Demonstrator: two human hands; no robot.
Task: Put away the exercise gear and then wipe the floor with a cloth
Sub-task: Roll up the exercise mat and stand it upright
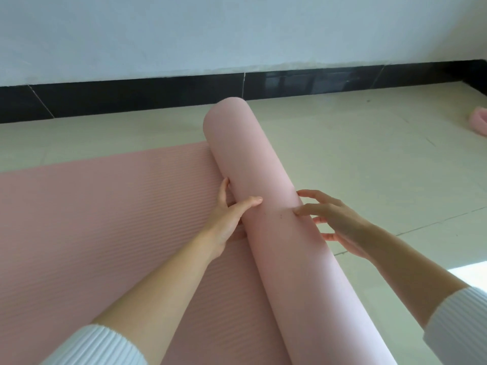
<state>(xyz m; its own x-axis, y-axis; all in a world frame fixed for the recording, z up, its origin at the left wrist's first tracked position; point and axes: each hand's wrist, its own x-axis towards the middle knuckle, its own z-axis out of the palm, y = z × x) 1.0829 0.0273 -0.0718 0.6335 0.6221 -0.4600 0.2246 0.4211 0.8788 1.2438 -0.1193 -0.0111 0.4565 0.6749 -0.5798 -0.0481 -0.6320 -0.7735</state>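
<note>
A pink exercise mat lies on the floor, part rolled into a thick cylinder (253,164) that runs from the far middle down to the near right. Its flat ribbed part (105,219) spreads to the left. My left hand (232,214) grips the roll's left side, thumb on top and fingers tucked between roll and flat mat. My right hand (334,219) rests on the roll's right side with fingers spread, fingertips touching it. Both forearms are bare, with white ribbed sleeves pushed up.
Pale floor tiles (369,159) stretch to the right of the roll. A black skirting board (158,96) runs under a white wall at the back. A small pink object (478,121) lies on the floor at the right edge, cut off by the frame.
</note>
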